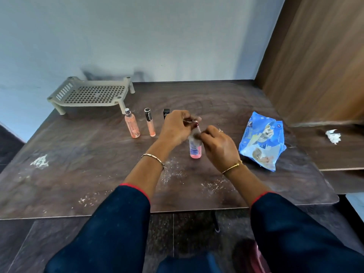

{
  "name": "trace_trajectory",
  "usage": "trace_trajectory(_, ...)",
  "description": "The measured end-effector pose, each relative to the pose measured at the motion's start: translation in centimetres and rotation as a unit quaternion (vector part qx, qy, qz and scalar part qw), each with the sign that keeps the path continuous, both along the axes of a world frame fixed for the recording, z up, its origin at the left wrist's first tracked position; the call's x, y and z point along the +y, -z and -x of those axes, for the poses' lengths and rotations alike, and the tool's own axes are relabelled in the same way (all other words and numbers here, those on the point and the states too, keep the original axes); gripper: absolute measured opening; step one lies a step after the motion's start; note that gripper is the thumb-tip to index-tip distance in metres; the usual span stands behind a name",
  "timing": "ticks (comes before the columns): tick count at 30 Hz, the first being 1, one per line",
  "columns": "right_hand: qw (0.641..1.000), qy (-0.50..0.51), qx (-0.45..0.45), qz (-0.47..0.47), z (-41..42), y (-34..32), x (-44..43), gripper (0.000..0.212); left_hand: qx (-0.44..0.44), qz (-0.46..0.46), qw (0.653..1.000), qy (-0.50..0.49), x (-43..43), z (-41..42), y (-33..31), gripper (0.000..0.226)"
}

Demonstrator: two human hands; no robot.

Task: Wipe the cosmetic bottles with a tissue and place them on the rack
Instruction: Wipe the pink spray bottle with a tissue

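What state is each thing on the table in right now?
rack: standing, nothing on it.
spray bottle: upright on table.
slim bottle: upright.
black-capped bottle: mostly hidden behind left hand.
pink bottle: upright, top wrapped in tissue.
left hand: grips tissue.
right hand: pinches tissue.
tissue pack: lying, crumpled.
crumpled wad: on side ledge.

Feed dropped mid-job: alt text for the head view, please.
The left hand and right hand hold a tissue around a pink bottle upright on the table. Three more bottles stand behind left; the rack at back left holds none.
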State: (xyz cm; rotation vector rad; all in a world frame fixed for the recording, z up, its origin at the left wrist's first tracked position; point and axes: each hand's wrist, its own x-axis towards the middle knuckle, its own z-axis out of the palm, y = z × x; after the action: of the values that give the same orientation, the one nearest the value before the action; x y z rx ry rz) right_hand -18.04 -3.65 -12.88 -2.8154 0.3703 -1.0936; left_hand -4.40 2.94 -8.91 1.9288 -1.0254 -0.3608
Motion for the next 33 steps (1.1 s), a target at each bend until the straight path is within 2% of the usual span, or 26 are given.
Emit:
trace_trajectory(3,0.999,0.0,-0.031,0.009,0.1,0.9,0.2,0.026,-0.013,0.033,0.999,0.007,0.8,0.3,0.5,0.011)
trace_trajectory(6,0.999,-0.016,-0.005,0.042,0.6,1.8,0.6,0.026,-0.019,0.072,0.997,0.012,1.5,0.6,0.7,0.018)
trace_trajectory(8,0.997,-0.029,0.033,0.055,1.0,2.3,0.7,0.019,-0.014,0.086,0.996,0.011,2.1,0.7,0.6,0.02)
trace_trajectory(13,0.976,-0.018,0.214,0.032,1.3,2.6,1.2,0.021,-0.027,0.087,0.996,0.009,3.0,1.2,0.4,0.019)
trace_trajectory(15,0.97,0.0,0.243,0.021,1.5,2.6,1.4,0.024,-0.027,0.092,0.995,0.003,3.3,1.7,0.4,0.018)
trace_trajectory(17,0.978,0.01,0.207,0.007,1.9,2.1,1.7,0.026,-0.02,0.101,0.995,0.005,3.4,2.1,0.5,0.019)
trace_trajectory(20,0.997,0.041,0.056,-0.027,2.0,1.5,2.0,0.025,-0.011,0.103,0.995,0.007,3.4,2.3,0.4,0.02)
trace_trajectory(22,0.994,0.069,-0.058,-0.063,1.8,1.3,2.1,0.021,-0.005,0.102,0.995,0.01,3.4,2.1,0.3,0.02)
trace_trajectory(24,0.985,0.074,-0.126,-0.093,1.2,1.3,2.6,0.019,0.0,0.101,0.995,0.006,3.4,1.9,0.2,0.02)
trace_trajectory(26,0.98,0.053,-0.146,-0.121,0.6,1.4,3.4,0.016,0.011,0.103,0.995,0.002,3.3,1.6,0.3,0.019)
trace_trajectory(28,0.982,0.039,-0.129,-0.13,0.0,1.6,4.0,0.017,0.023,0.105,0.994,0.0,3.3,1.3,0.4,0.019)
trace_trajectory(33,0.99,0.066,-0.094,-0.079,-1.0,1.7,3.7,0.007,0.062,0.122,0.991,-0.008,3.3,0.5,0.9,0.022)
